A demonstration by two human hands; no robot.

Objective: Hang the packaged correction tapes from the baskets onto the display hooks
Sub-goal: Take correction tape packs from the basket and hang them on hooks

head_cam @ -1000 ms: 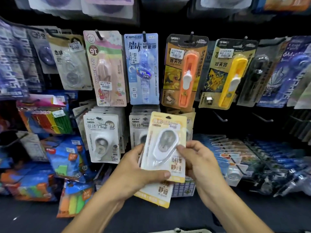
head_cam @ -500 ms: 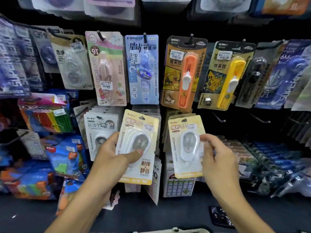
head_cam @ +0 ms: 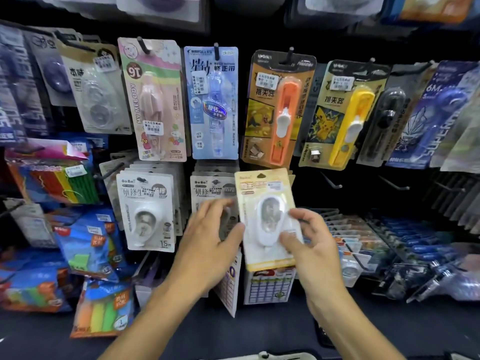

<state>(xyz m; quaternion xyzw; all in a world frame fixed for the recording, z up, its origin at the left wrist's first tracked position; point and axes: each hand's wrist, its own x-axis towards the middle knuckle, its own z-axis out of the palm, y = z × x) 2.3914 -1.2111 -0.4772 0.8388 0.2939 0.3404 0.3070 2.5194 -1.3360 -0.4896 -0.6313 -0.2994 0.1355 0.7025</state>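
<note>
Black display wall behind rows of carded stationery; bare black metal hooks at right; dark shelf surface below; overhead light glares on plastic.

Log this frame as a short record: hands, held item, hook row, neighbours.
right hand: grips the yellow pack at its lower right, thumb on the front
left hand: fingers spread and blurred, thumb at the pack's left edge; grip unclear
yellow pack: upright, hang hole at the top, in front of the lower hook row; whether it is on a hook cannot be told
left of it: white packs hanging in stacks
above: orange tool card
</note>
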